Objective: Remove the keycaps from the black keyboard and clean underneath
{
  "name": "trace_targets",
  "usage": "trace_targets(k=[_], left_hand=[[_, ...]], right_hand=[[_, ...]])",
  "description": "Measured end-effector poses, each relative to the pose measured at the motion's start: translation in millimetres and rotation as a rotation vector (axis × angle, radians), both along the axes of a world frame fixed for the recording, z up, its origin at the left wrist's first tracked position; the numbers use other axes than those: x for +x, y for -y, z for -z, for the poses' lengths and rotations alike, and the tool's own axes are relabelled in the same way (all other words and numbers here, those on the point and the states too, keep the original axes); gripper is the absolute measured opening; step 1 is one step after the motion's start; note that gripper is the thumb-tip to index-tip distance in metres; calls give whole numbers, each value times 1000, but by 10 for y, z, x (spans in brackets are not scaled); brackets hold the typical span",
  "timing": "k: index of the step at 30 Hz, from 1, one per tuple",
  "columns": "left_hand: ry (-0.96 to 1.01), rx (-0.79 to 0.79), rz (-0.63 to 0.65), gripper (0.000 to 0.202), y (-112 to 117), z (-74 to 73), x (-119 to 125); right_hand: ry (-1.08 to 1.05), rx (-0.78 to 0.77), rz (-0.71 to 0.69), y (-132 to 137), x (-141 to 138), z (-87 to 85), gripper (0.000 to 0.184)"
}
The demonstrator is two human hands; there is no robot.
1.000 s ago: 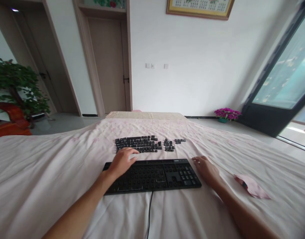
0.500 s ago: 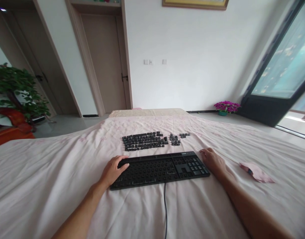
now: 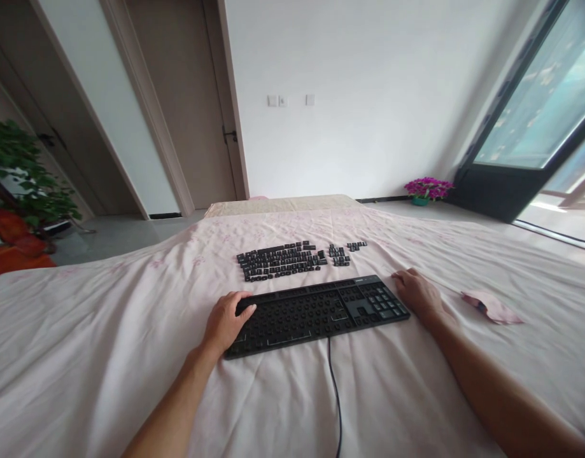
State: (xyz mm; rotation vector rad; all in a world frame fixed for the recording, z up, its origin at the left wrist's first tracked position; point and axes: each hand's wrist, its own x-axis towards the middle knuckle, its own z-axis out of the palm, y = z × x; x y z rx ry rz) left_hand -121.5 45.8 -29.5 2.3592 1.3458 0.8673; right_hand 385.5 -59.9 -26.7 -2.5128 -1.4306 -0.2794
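A black full-size keyboard lies in the middle of a pale pink sheet, turned a little so that its right end sits farther away than its left. Most of its keys are stripped off, leaving rows of bare dark sockets. Only the number block at the right end shows caps with pale markings. A black cable runs from its near edge toward the viewer.

The left hand clasps the keyboard's left end, thumb laid across the top and fingers curled round the edge. The right hand rests palm down just beside the far right corner, fingers bent; whether it grips the frame I cannot tell.

Loose black keycaps lie in rows just beyond the keyboard. A small pink pouch lies to the right.
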Motion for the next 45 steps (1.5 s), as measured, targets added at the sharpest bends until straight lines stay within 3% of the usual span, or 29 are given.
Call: trace_targets(k=[19, 27, 35, 45], left_hand=[[2, -20, -11, 32, 48, -31, 11], [35, 78, -19, 29, 52, -50, 4], [182, -146, 57, 43, 103, -178, 138], [160, -208, -97, 52, -78, -200, -54]], right_hand=[[15, 13, -17, -9, 68, 73, 42], [50, 74, -231, 73, -16, -5, 32], [17, 47, -319, 79, -58, -71, 28], [-68, 11, -402, -254, -411, -131, 29]])
